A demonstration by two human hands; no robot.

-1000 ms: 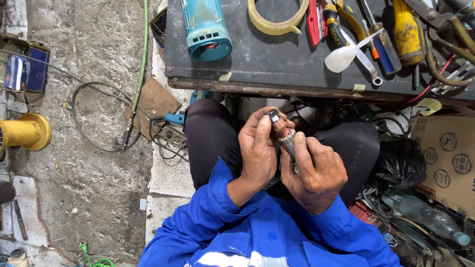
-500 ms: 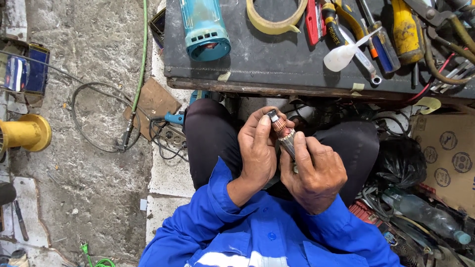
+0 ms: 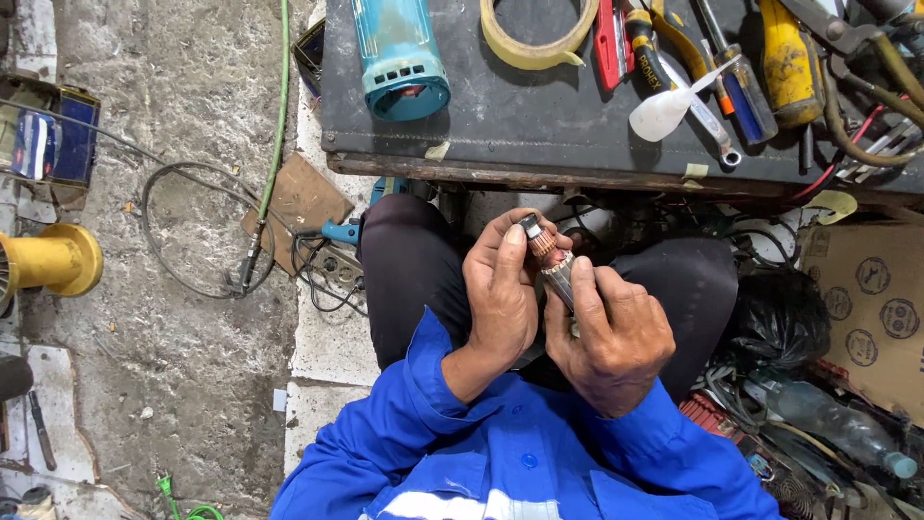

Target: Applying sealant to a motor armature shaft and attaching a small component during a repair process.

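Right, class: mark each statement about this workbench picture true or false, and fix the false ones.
1. Both hands hold the motor armature. True.
2. The teal tool housing lies on the floor. False: it lies on the dark workbench.
3. A roll of tape lies on the bench. True.
4. The left hand is empty. False: its fingers grip the armature.
5. The right hand holds the white spoon. False: the spoon lies on the bench.
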